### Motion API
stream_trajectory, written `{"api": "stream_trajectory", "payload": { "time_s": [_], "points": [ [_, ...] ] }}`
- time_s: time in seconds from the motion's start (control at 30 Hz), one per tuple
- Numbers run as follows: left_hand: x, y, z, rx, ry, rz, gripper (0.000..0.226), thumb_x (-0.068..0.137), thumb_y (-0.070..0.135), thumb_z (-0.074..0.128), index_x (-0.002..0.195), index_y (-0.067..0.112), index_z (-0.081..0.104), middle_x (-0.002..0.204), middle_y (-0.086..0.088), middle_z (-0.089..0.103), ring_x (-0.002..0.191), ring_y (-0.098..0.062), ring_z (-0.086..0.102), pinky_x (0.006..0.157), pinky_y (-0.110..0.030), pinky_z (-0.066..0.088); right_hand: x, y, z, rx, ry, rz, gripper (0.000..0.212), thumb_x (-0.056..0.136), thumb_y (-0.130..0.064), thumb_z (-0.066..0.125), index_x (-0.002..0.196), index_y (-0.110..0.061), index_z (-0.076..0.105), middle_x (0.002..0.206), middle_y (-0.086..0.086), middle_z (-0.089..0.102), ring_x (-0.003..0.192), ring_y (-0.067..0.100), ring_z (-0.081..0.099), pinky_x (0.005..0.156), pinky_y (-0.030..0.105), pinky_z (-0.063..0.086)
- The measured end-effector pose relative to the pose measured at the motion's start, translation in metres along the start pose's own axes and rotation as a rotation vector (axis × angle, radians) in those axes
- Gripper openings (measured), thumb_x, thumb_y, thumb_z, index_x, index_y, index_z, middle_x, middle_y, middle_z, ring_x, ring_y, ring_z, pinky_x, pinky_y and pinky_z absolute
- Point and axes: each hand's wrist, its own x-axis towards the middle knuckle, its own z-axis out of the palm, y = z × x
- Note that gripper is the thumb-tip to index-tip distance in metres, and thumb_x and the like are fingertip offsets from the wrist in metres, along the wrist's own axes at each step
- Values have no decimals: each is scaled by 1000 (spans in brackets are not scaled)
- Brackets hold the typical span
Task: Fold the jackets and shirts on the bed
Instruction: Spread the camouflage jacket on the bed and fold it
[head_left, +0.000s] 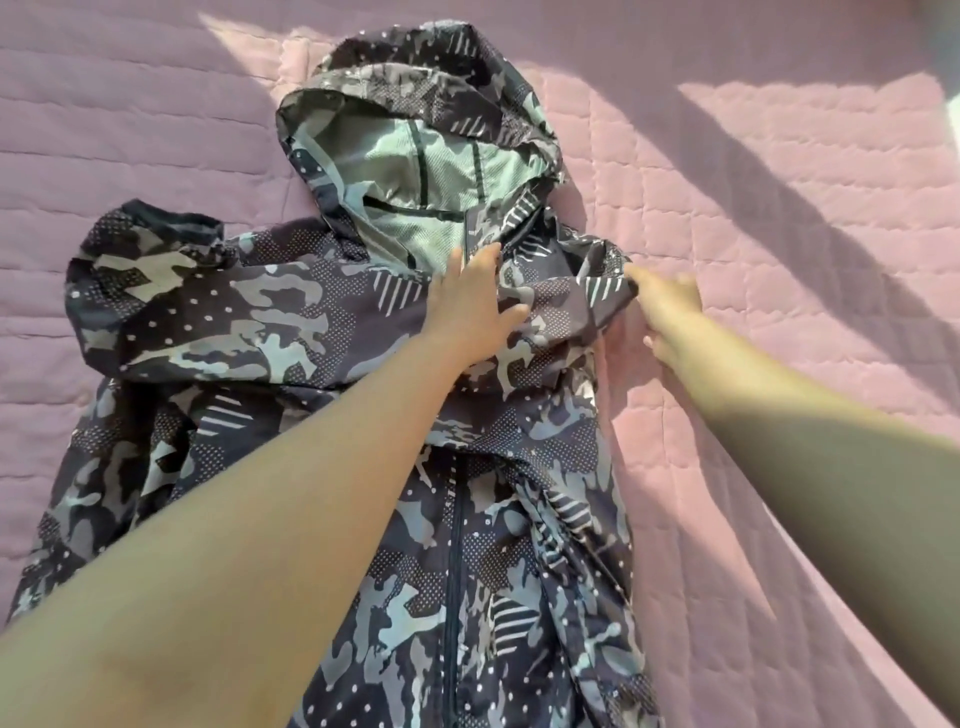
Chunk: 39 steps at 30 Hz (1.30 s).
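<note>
A dark blue and grey camouflage hooded jacket (291, 332) lies front up on the pink quilted bed (779, 218), its zip running down the middle. The hood (415, 130) lies open at the far end. One sleeve is folded across the chest toward the right shoulder. My left hand (470, 306) presses flat on the chest just below the collar, fingers straight. My right hand (670, 317) is at the jacket's right shoulder edge, fingertips touching the fabric fold there. Whether it pinches the cloth cannot be made out.
The pink quilt stretches wide to the right and far side, crossed by sunlight patches and dark arm shadows. A darker, shaded strip of quilt runs along the left side.
</note>
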Motion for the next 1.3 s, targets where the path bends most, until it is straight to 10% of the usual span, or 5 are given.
{"api": "stream_trajectory", "payload": {
  "time_s": [0.17, 0.33, 0.7, 1.0, 1.3],
  "points": [
    [4, -24, 0, 248, -58, -3, 41, 96, 43, 52, 131, 22, 52, 129, -10, 58, 129, -31, 40, 118, -47, 13, 17, -29, -4, -705, -329, -684, 63, 81, 13, 34, 116, -28, 65, 116, 7, 50, 105, 21, 50, 94, 35, 44],
    [-5, -46, -19, 162, 95, 81, 31, 96, 43, 51, 82, 18, 61, 74, 2, 54, 92, -30, 50, 82, -40, 35, 35, -61, -15, -1573, -351, -932, 41, 88, -23, 65, 127, -34, 59, 140, 7, 33, 128, 31, 31, 103, 47, 37],
    [-18, -41, -2, 360, 437, 43, 39, 90, 12, 54, 128, 16, 46, 134, -11, 42, 128, -27, 35, 114, -43, 21, -3, -19, 26, -728, 194, -913, 38, 98, -28, 46, 131, -11, 41, 145, 11, 33, 132, 29, 36, 107, 45, 35],
    [-43, -118, 19, 727, 21, 274, 56, 98, 55, 1, 151, 39, -8, 162, 5, -8, 149, -14, -4, 120, -46, -4, -68, 112, 27, -1171, -397, -922, 53, 103, -50, 11, 152, -39, -4, 162, -5, -5, 149, 21, -5, 120, 52, 9],
    [-146, -61, 52, 339, 187, 280, 45, 92, 12, 53, 136, 18, 44, 135, -8, 40, 126, -28, 35, 111, -44, 22, -164, 199, -16, -1113, -396, -770, 55, 103, -38, 18, 154, -30, 0, 161, -5, -9, 148, 18, -13, 121, 44, -3]
  ]
}}
